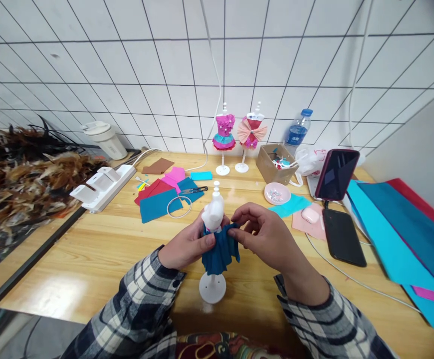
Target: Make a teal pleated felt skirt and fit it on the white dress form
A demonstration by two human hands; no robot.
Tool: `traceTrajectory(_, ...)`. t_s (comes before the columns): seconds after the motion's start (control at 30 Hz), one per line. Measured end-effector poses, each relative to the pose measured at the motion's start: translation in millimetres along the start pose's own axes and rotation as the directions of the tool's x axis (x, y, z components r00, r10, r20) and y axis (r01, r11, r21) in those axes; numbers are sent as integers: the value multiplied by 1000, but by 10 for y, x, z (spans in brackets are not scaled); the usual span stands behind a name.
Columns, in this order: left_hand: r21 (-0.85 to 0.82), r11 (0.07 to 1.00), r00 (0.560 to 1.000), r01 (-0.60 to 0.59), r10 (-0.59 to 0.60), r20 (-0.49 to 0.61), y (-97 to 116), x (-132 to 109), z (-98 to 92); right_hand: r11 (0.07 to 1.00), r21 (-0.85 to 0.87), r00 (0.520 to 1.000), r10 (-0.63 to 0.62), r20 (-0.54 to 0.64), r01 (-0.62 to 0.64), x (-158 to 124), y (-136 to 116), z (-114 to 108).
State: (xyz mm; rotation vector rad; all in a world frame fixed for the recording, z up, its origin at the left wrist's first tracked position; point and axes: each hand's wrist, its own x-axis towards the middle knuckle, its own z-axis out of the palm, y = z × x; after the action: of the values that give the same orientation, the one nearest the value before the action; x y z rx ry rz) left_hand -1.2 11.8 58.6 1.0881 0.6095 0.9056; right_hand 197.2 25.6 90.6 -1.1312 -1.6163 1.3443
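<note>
A small white dress form (214,212) stands upright on its round base in front of me, with a pleated teal fabric skirt (217,254) around its waist. My left hand (189,245) grips the form at the waist, the thumb pressing on the skirt's top edge. Some of its fingers are hidden behind the form. My right hand (264,232) pinches the right end of the teal fabric between thumb and fingers, holding it out from the form. Behind the form lie scissors (198,189), a thin hoop (179,207) and a teal fabric piece (159,207).
Two dressed mini forms, one pink (224,132) and one peach-bowed (252,132), stand by the tiled wall. A cardboard box (273,172), a dish of beads (277,193), a phone on a stand (336,174) and folded fabric (400,239) are right. A power strip (103,187) and feathers (33,179) lie left.
</note>
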Motion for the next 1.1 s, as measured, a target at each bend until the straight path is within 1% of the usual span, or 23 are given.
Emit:
traceTrajectory(0.07, 14, 1000, 1000, -4, 4, -16, -13, -10, 1, 999, -30, 1000, -14, 6, 14, -13, -28, 16)
traceTrajectory(0.17, 96, 995, 998, -38, 43, -50, -22, -16, -12, 993, -107, 998, -55, -17, 53, -31, -78, 32)
traceTrajectory(0.23, 140, 989, 998, -46, 53, -46, -15, -17, -30, 986, -148, 996, -81, -31, 75, -38, -104, 33)
traceTrajectory(0.37, 110, 994, 999, -24, 27, -33, 26, -28, -55, 978, -184, 993, -110, -36, 102, -39, -116, 21)
traceTrajectory(0.5, 115, 993, 1000, 12, -11, -7, 62, -52, -35, 971, -197, 988, -147, -38, 137, -44, -89, 5)
traceTrajectory(0.67, 143, 989, 999, 39, -39, 1, 67, -63, 16, 972, -204, 990, -127, -57, 113, -47, -61, -22)
traceTrajectory(0.73, 141, 989, 999, 54, -53, -12, 60, -66, 38, 973, -199, 991, -125, -50, 113, -44, -61, -23)
traceTrajectory(0.83, 141, 987, 995, 80, -71, -68, 53, -77, 77, 975, -182, 991, -134, -23, 128, -43, -73, -10)
traceTrajectory(0.9, 136, 988, 995, 75, -65, -78, 58, -84, 103, 977, -173, 991, -131, -15, 127, -46, -85, 5)
traceTrajectory(0.97, 125, 991, 997, 54, -47, -61, 66, -92, 121, 976, -178, 991, -131, -18, 126, -50, -98, 19)
traceTrajectory(1.1, 135, 991, 999, 5, -1, -34, 80, -122, 123, 966, -186, 982, -185, -27, 177, -62, -131, 39)
